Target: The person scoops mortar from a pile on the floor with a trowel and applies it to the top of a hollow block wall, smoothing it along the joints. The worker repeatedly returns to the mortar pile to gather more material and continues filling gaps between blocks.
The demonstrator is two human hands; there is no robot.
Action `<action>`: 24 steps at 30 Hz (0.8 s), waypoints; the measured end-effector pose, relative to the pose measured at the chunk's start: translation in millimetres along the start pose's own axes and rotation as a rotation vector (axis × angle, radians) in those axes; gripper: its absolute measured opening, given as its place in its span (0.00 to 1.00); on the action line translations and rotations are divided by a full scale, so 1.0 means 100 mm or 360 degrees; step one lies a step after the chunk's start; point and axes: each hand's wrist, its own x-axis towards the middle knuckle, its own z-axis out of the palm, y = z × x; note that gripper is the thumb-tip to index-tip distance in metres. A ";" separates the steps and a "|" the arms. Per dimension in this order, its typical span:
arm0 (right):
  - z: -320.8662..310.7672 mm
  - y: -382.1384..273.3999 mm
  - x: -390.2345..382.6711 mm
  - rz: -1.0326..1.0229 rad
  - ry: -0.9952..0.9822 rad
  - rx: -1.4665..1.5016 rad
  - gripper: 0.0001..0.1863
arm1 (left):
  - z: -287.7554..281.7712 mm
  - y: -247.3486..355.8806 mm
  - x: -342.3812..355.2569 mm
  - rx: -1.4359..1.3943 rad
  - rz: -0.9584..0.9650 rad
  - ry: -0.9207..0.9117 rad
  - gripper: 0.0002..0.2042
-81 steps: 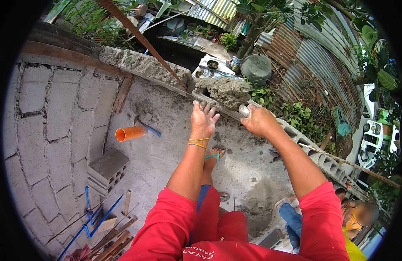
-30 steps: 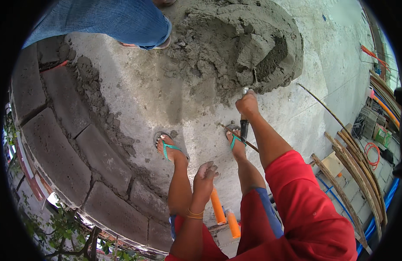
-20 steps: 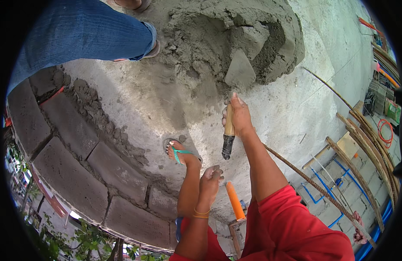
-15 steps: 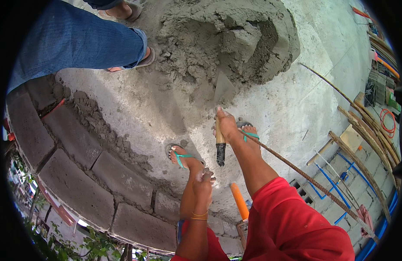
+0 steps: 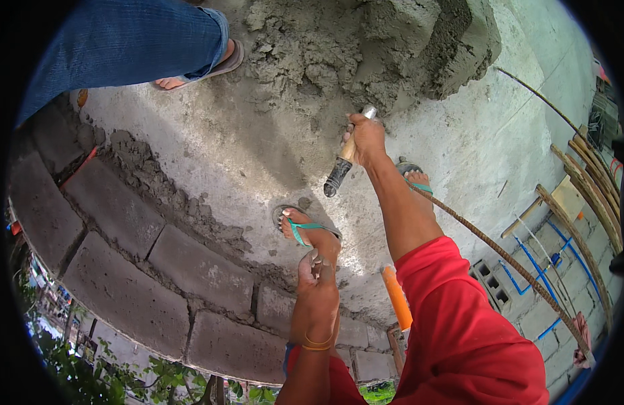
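My right hand (image 5: 367,138) is shut on the wood-and-black handle of a trowel (image 5: 337,175), held at the lower edge of a large grey pile of wet mortar (image 5: 312,54). The trowel's blade is hard to make out against the mortar. Lower down, my left hand (image 5: 316,283) is curled in front of my leg, its fingertips grey with mortar; what it holds, if anything, is hidden. My sandalled feet (image 5: 298,223) are on the stained concrete floor (image 5: 244,162).
A co-worker's jeans-clad leg (image 5: 116,47) stands upper left. A block wall (image 5: 126,293) curves along the left and bottom, mortar crumbs at its foot. A long rusty rebar (image 5: 487,250) crosses the right, near blue pipes (image 5: 521,263), wooden strips (image 5: 588,202) and an orange pipe (image 5: 397,297).
My view has turned down from the wall top to the floor. The trowel blade showed clearly earlier; my right hand has since moved up toward the mortar with it.
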 end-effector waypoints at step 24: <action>-0.62 0.63 -1.16 0.0149 -0.0225 -0.0586 0.22 | 0.16 0.07 -0.08 0.0004 -0.0104 0.0062 0.18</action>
